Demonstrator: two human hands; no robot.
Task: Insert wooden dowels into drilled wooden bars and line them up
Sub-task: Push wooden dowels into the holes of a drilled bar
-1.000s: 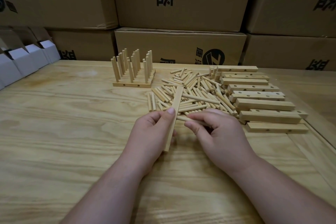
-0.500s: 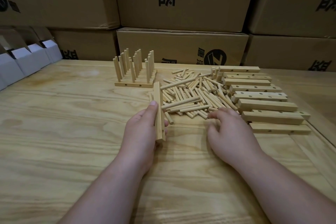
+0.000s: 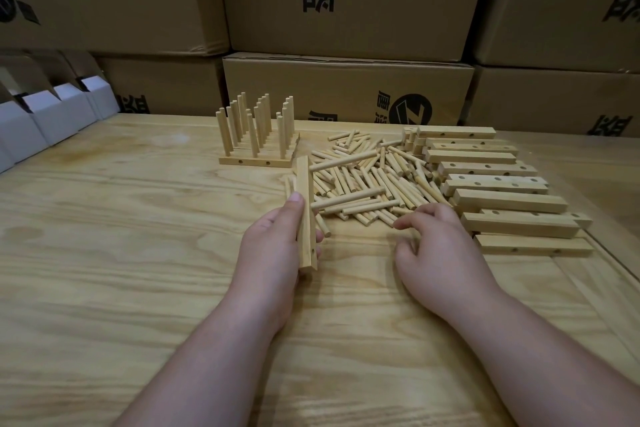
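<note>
My left hand (image 3: 272, 246) grips a drilled wooden bar (image 3: 305, 204) held on edge, pointing away from me. Two dowels (image 3: 346, 199) stick out of its right side over the pile. My right hand (image 3: 434, 246) hovers at the near edge of the loose dowel pile (image 3: 374, 177), fingers loosely curled; whether it holds a dowel is hidden. Finished bars with upright dowels (image 3: 256, 135) stand lined up at the back left of the pile. Several drilled bars without dowels (image 3: 498, 184) lie stacked to the right.
Stacked cardboard boxes (image 3: 346, 87) wall off the back of the wooden table (image 3: 138, 253). Small white open cartons (image 3: 52, 114) line the far left edge. A recessed groove runs along the table's right side (image 3: 616, 253).
My left hand turned the bar from slanting to nearly straight away from me and shifted it left. My right hand left the bar and moved right to the pile's near edge.
</note>
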